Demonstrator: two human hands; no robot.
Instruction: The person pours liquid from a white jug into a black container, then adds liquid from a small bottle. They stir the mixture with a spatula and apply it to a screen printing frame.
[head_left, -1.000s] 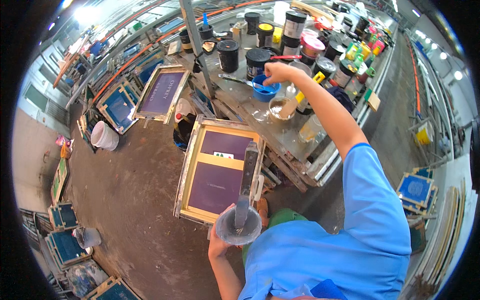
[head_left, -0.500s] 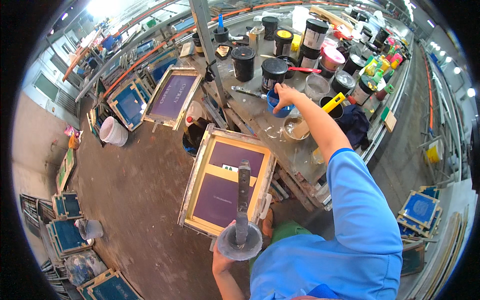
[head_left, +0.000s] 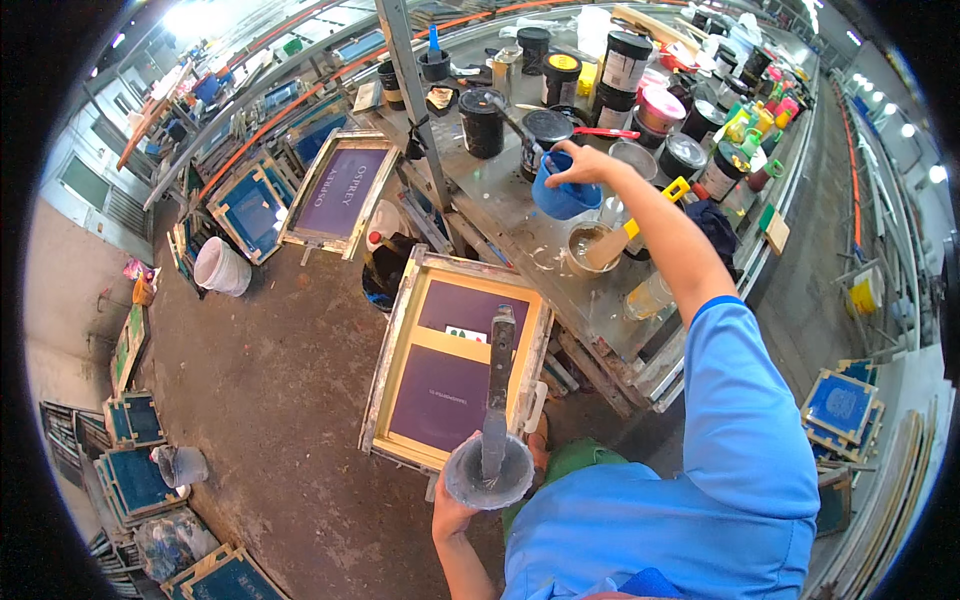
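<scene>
Reaching out over the messy table (head_left: 520, 215), the right hand (head_left: 580, 163) held a blue cup (head_left: 562, 193) tight by its rim, just above a tin (head_left: 588, 243). The left hand (head_left: 452, 510) was wrapped under a grey tub (head_left: 488, 474) with a long scraper (head_left: 497, 390) standing in it, near a wooden frame (head_left: 400, 340).

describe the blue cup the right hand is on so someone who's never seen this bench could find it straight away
Start at the long, paint-spattered workbench crowded with dark ink tubs. Near its middle, just beyond an open tin with a wooden-handled tool in it, the right hand holds the blue cup by its rim, tilted. It is the only plain bright blue container there; the tubs around it are black, most with lids.
</scene>
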